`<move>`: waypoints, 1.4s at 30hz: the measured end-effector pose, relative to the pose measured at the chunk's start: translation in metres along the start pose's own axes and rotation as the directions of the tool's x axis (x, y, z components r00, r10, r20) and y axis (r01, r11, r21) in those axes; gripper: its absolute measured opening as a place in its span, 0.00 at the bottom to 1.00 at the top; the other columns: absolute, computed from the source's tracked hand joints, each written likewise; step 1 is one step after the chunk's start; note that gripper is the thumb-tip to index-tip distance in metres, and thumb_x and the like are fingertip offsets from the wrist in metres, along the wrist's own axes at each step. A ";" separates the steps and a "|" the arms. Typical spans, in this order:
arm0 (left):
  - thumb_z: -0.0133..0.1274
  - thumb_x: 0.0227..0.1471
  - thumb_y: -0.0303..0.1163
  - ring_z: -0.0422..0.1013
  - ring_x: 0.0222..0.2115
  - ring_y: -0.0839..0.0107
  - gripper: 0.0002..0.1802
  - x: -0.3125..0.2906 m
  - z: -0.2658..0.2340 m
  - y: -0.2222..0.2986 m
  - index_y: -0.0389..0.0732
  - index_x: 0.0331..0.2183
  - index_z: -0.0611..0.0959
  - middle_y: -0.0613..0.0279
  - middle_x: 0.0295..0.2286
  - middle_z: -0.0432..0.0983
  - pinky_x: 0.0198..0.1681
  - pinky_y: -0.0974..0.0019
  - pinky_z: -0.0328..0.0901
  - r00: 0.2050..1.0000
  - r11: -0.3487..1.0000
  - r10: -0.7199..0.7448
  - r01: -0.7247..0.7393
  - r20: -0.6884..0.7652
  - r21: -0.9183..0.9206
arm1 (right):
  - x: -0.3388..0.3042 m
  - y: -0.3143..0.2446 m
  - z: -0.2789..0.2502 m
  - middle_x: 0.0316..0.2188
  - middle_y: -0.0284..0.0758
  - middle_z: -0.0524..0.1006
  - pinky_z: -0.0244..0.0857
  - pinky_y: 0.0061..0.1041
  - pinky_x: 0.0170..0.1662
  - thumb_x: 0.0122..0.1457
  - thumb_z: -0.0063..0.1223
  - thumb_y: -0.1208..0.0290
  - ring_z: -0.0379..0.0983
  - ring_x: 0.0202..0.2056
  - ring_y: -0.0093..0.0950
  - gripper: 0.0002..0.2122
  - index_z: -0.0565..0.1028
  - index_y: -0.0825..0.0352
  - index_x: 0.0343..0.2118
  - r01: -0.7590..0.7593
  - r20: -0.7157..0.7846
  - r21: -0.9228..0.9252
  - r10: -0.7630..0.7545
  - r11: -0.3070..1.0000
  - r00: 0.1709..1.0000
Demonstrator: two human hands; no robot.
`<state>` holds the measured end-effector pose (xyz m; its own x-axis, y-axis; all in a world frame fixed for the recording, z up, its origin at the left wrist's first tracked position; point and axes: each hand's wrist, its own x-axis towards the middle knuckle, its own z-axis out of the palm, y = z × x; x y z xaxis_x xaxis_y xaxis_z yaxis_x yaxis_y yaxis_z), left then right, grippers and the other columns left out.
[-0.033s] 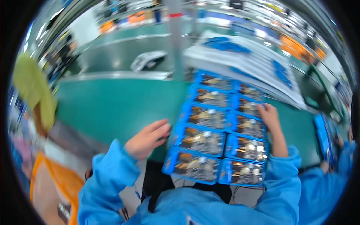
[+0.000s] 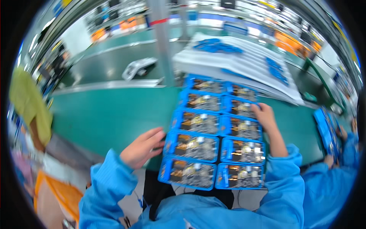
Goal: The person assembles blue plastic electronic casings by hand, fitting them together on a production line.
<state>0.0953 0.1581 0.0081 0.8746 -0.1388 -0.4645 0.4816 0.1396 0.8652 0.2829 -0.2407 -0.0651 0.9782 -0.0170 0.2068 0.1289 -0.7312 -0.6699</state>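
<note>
Two columns of blue-framed circuit boards (image 2: pixel 196 143) lie in front of me on the green bench, reaching over its near edge. Each blue frame holds a dense board with brown, silver and grey parts; motion blur hides the details. My left hand (image 2: pixel 143 148) is beside the left column, fingers stretched and slightly apart, with nothing in it. At the right column's outer edge, my right hand (image 2: pixel 265 117) curls its fingers over the rim of an upper frame (image 2: pixel 244 108). The undersides of those fingers are hidden.
Behind the boards lies a stack of white ribbed sheets (image 2: pixel 240 57) with blue pieces on top. A metal post (image 2: pixel 162 42) rises at the bench's far edge. A white object (image 2: pixel 139 68) is beyond it. At right, a co-worker's sleeve (image 2: pixel 324 187) is near another blue frame (image 2: pixel 324 129).
The view has shifted, so boards, post and sheets sit further left in the picture. Both hands keep about the same places beside the boards.
</note>
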 end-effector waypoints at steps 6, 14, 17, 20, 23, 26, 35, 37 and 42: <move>0.42 0.59 0.41 0.62 0.50 0.60 0.32 0.006 0.048 0.017 0.34 0.58 0.54 0.51 0.52 0.61 0.52 0.56 0.58 0.972 0.985 -0.170 0.161 0.161 0.067 | -0.009 -0.024 -0.028 0.29 0.47 0.77 0.66 0.35 0.38 0.51 0.52 0.52 0.74 0.34 0.43 0.22 0.75 0.72 0.34 -0.074 -0.014 -0.009 0.074 0.997 0.997; 0.45 0.57 0.44 0.62 0.50 0.65 0.33 0.020 0.025 0.069 0.35 0.57 0.58 0.56 0.51 0.62 0.52 0.59 0.58 0.992 0.809 -0.125 0.095 0.012 0.580 | -0.009 -0.010 -0.033 0.24 0.38 0.75 0.65 0.29 0.32 0.52 0.54 0.53 0.73 0.28 0.32 0.22 0.73 0.69 0.41 -0.088 0.045 0.056 0.086 0.995 0.995; 0.42 0.58 0.49 0.55 0.56 0.61 0.35 0.050 0.017 0.098 0.37 0.59 0.56 0.57 0.56 0.56 0.57 0.56 0.51 0.998 0.755 0.051 -0.019 -0.030 0.655 | -0.018 0.003 -0.038 0.25 0.31 0.73 0.62 0.21 0.33 0.56 0.53 0.60 0.67 0.28 0.20 0.19 0.71 0.70 0.44 -0.034 -0.107 0.346 0.076 0.938 0.991; 0.39 0.58 0.51 0.47 0.60 0.62 0.37 0.110 0.004 0.085 0.39 0.60 0.53 0.58 0.59 0.50 0.61 0.57 0.44 0.975 0.839 0.220 -0.172 -0.034 0.516 | -0.037 -0.028 -0.042 0.27 0.28 0.71 0.60 0.17 0.34 0.58 0.51 0.63 0.64 0.30 0.17 0.16 0.71 0.70 0.44 -0.179 -0.040 0.537 0.237 0.824 0.971; 0.40 0.59 0.49 0.46 0.60 0.66 0.37 0.164 0.008 0.065 0.37 0.60 0.51 0.51 0.60 0.47 0.61 0.61 0.44 0.916 0.870 0.401 -0.375 -0.018 0.321 | -0.063 -0.036 -0.041 0.28 0.25 0.67 0.58 0.15 0.35 0.58 0.51 0.66 0.61 0.30 0.15 0.15 0.70 0.69 0.45 -0.231 -0.047 0.597 0.322 0.768 0.946; 0.37 0.60 0.50 0.48 0.59 0.67 0.37 0.188 0.026 0.048 0.36 0.60 0.48 0.53 0.59 0.48 0.59 0.69 0.47 0.871 0.862 0.490 -0.492 0.043 0.125 | -0.076 -0.037 -0.033 0.28 0.23 0.64 0.56 0.14 0.34 0.58 0.50 0.70 0.59 0.30 0.13 0.14 0.68 0.68 0.46 -0.190 -0.138 0.673 0.373 0.715 0.918; 0.48 0.56 0.38 0.60 0.53 0.65 0.30 0.176 0.015 0.083 0.37 0.57 0.61 0.52 0.55 0.59 0.54 0.67 0.57 0.776 0.598 0.630 -0.506 0.026 0.622 | -0.037 -0.054 -0.051 0.24 0.25 0.68 0.56 0.15 0.29 0.58 0.51 0.69 0.60 0.28 0.12 0.07 0.72 0.67 0.31 -0.111 -0.122 0.556 0.214 0.823 0.969; 0.49 0.54 0.29 0.67 0.47 0.65 0.22 0.172 0.030 0.119 0.37 0.51 0.70 0.55 0.48 0.69 0.46 0.67 0.63 0.772 0.340 0.608 -0.464 0.185 0.818 | -0.009 -0.067 -0.067 0.22 0.29 0.71 0.61 0.20 0.31 0.55 0.54 0.67 0.66 0.27 0.17 0.08 0.73 0.66 0.28 0.044 0.044 0.202 -0.054 0.978 0.998; 0.52 0.49 0.28 0.72 0.37 0.55 0.17 0.205 0.047 0.124 0.34 0.43 0.76 0.49 0.38 0.74 0.41 0.62 0.66 0.674 0.004 0.586 -0.557 0.449 0.830 | 0.061 -0.093 -0.022 0.29 0.35 0.74 0.65 0.28 0.37 0.52 0.55 0.63 0.72 0.33 0.30 0.10 0.75 0.64 0.32 0.320 0.106 -0.070 -0.312 0.945 0.944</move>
<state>0.3321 0.1009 0.0287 0.8472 -0.4525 0.2784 -0.5311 -0.7363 0.4193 0.3270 -0.1889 0.0249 0.9006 0.2844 0.3286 0.4235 -0.7437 -0.5172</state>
